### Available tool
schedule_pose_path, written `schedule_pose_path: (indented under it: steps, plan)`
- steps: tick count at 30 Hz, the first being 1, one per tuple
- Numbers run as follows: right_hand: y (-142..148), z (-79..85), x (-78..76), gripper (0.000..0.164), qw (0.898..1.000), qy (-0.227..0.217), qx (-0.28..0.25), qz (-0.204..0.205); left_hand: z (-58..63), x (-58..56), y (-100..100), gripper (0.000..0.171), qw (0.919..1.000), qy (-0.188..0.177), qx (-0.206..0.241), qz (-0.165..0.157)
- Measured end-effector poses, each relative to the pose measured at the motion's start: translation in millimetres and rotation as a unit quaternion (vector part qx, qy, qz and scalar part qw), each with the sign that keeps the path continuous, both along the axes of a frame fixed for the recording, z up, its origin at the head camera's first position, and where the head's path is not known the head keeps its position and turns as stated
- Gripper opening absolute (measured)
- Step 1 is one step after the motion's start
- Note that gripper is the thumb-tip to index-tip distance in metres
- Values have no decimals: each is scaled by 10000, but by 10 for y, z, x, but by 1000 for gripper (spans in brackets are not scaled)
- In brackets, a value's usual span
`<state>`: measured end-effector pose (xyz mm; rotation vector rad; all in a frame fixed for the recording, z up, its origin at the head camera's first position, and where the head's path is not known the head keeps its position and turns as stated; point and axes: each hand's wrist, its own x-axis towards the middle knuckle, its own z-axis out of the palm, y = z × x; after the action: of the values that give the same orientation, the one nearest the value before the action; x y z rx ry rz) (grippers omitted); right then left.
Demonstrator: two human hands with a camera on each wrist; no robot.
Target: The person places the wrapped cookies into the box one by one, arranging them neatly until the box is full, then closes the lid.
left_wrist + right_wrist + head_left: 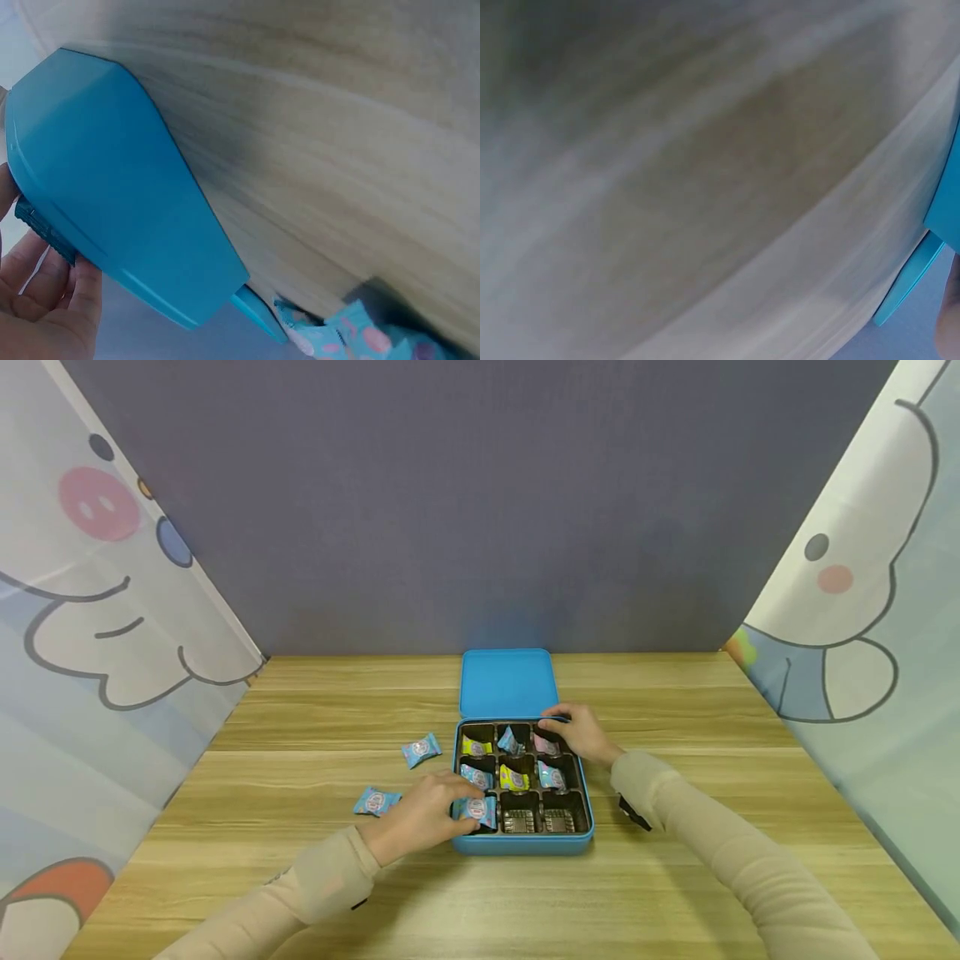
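Note:
A blue tin (522, 845) with a brown divided tray lies on the table, its lid (508, 683) laid back behind it. My left hand (427, 810) pinches a blue candy packet (480, 810) at the front-left compartment. In the left wrist view, the packet's dark edge (45, 229) shows between the fingers at the tin's rim. My right hand (585, 735) rests at the tin's back-right corner, fingers loosely extended beside a pink packet (546, 744). Yellow packets (514, 778) and more blue packets (551, 776) fill the other back and middle compartments.
Two blue candy packets lie on the table left of the tin, one farther back (422, 749) and one (377, 802) beside my left hand. A grey panel (487, 510) stands behind the table (675, 893), with printed cartoon curtains (847, 610) on both sides.

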<state>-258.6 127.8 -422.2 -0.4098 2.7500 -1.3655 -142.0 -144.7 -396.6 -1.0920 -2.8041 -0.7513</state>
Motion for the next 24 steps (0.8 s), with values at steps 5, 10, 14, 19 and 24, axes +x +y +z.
schedule_pose_path:
  steps: [5,10,14,19,24]
  plan:
    - [-4,11,2,24,9999,-113,-63,-92,-28,10,21,34,9999,44,82,89]
    - [-13,24,6,24,9999,-74,-56,-65,-60,22,39,33,9999,-46,81,142]
    - [-26,21,-2,23,9999,-96,-51,-29,-79,22,42,33,9997,-117,141,154]
    - [-17,9,-12,25,9999,-91,-67,-3,-90,25,34,35,9993,-155,297,150]
    - [0,-7,-19,24,9999,-75,-88,17,-104,22,31,36,9992,-135,355,103]
